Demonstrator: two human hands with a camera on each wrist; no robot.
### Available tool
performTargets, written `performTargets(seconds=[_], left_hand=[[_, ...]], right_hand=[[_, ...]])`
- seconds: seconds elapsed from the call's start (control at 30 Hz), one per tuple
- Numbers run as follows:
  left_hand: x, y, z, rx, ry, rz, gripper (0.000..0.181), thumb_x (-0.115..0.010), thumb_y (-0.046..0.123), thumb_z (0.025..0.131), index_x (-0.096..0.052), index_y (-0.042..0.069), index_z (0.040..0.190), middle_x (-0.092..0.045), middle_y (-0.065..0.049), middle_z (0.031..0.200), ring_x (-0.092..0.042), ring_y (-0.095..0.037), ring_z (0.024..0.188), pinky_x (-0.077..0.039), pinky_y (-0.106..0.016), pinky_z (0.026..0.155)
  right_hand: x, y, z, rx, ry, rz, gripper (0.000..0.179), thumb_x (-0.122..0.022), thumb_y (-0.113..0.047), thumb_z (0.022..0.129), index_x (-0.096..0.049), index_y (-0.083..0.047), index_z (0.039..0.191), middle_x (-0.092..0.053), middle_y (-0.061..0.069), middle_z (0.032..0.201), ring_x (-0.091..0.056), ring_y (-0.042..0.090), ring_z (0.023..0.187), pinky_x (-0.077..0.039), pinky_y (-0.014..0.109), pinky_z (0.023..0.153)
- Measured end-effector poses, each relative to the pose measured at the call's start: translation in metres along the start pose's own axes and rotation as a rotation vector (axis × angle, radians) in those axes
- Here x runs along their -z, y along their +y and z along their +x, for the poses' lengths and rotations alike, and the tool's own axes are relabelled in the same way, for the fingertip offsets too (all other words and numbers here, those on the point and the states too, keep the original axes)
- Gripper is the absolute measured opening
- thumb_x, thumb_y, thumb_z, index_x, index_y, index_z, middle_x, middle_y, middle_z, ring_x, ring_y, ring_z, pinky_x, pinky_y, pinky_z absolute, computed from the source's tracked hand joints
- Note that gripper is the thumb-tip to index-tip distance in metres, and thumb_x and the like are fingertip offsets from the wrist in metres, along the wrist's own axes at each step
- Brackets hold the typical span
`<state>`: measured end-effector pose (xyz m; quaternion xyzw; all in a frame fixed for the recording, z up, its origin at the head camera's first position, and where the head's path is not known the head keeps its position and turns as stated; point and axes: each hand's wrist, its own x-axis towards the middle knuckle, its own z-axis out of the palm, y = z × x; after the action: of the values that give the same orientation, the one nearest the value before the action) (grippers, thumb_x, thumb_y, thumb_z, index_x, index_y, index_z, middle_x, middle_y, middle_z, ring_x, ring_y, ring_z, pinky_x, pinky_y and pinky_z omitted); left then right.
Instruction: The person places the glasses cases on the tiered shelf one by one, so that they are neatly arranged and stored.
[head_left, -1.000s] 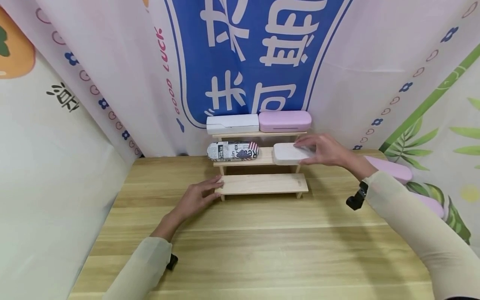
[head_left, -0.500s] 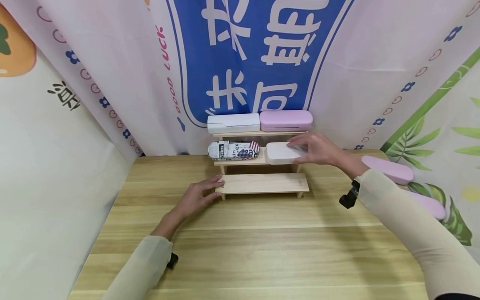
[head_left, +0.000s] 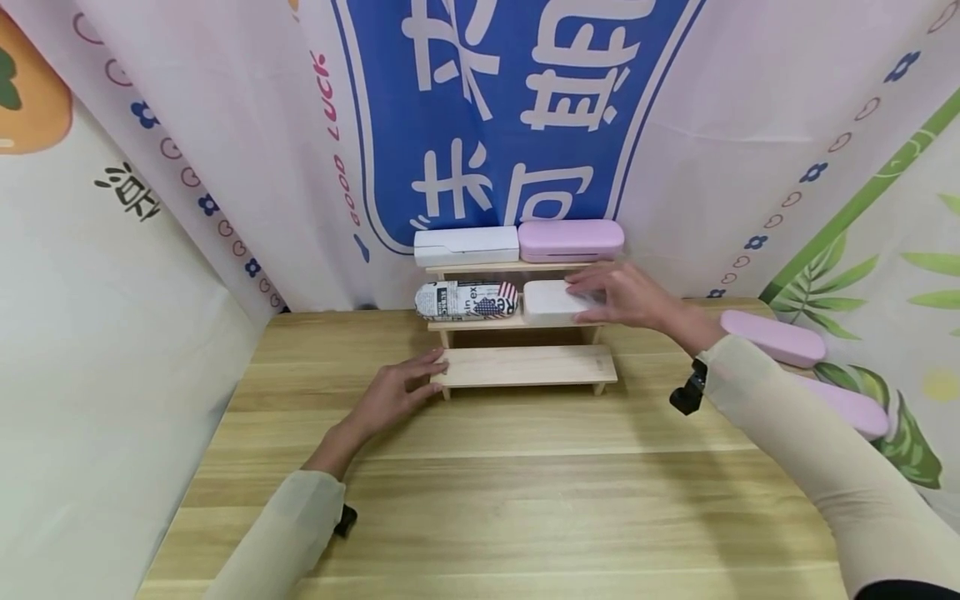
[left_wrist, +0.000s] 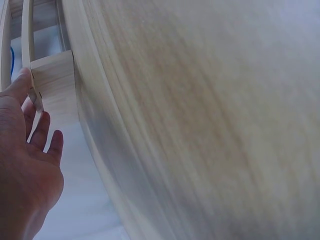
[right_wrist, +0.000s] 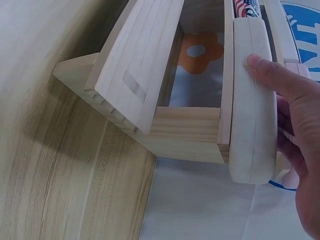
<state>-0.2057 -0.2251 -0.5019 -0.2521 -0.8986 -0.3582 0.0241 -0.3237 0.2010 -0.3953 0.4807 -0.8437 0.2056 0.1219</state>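
Observation:
A three-tier wooden display rack [head_left: 528, 367] stands near the back of the table. My right hand [head_left: 630, 296] grips a white glasses case [head_left: 543, 302] by its right end, at the middle tier. In the right wrist view the thumb lies on the case's [right_wrist: 252, 105] front face and the fingers reach behind it. Left of it on that tier is a newsprint-and-flag patterned glasses case [head_left: 465, 302], their ends right at each other. My left hand [head_left: 390, 396] holds the left end of the bottom tier; the left wrist view shows thumb and fingers around its end [left_wrist: 35, 97].
On the top tier sit a white case [head_left: 465, 247] and a pink case [head_left: 572, 242], side by side. Two more pink cases [head_left: 776, 337] lie at the table's right edge. A printed curtain [head_left: 675, 167] hangs right behind the rack; the wooden table [head_left: 525, 500] extends in front.
The right hand has slid the white glasses case leftward along the middle tier, closing the gap to the patterned case. My left hand stays on the rack's end.

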Motion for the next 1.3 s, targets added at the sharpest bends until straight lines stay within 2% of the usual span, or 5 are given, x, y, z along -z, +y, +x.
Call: performTargets(seconds=[0.37,0.6,0.9,1.13,1.3], left_hand=[[-0.001,-0.003,0.000,-0.011,0.002,-0.006,0.040,-0.076,0.018,0.099,-0.070,0.012,0.138,-0.053,-0.008,0.158,-0.051,-0.033,0.146,-0.042,-0.051,0.121],[-0.001,-0.005,0.000,0.002,-0.005,-0.006,0.040,-0.076,0.020,0.100,-0.070,0.013,0.139,-0.053,-0.006,0.158,-0.050,-0.029,0.147,-0.041,-0.047,0.122],[-0.001,-0.004,-0.002,-0.044,0.019,0.017,0.040,-0.077,0.017,0.098,-0.071,0.010,0.137,-0.055,-0.011,0.156,-0.054,-0.035,0.144,-0.042,-0.052,0.120],[-0.002,-0.004,0.001,-0.021,-0.009,0.015,0.040,-0.076,0.020,0.100,-0.071,0.014,0.138,-0.053,-0.007,0.158,-0.053,-0.031,0.145,-0.042,-0.049,0.122],[0.000,-0.002,0.003,-0.005,-0.020,0.009,0.039,-0.076,0.021,0.100,-0.071,0.015,0.138,-0.053,-0.006,0.158,-0.053,-0.031,0.145,-0.042,-0.048,0.122]], right_hand=[[-0.007,0.007,0.001,0.065,0.079,0.011,0.049,-0.100,-0.023,0.071,-0.080,0.003,0.108,-0.078,0.019,0.118,-0.074,0.042,0.109,-0.061,0.055,0.096],[-0.007,0.009,0.003,0.085,0.083,0.023,0.051,-0.100,-0.024,0.070,-0.080,0.003,0.109,-0.078,0.019,0.118,-0.074,0.041,0.108,-0.063,0.054,0.093],[-0.006,0.009,0.005,0.088,0.060,0.021,0.049,-0.099,-0.022,0.072,-0.080,0.003,0.110,-0.077,0.019,0.121,-0.074,0.040,0.109,-0.063,0.052,0.093],[-0.005,0.008,-0.001,0.077,0.059,0.009,0.047,-0.098,-0.021,0.073,-0.080,0.003,0.109,-0.077,0.019,0.121,-0.073,0.040,0.110,-0.062,0.053,0.094],[0.000,0.004,-0.006,0.124,0.091,0.017,0.050,-0.099,-0.023,0.071,-0.079,0.004,0.108,-0.077,0.021,0.119,-0.073,0.041,0.109,-0.062,0.054,0.094]])
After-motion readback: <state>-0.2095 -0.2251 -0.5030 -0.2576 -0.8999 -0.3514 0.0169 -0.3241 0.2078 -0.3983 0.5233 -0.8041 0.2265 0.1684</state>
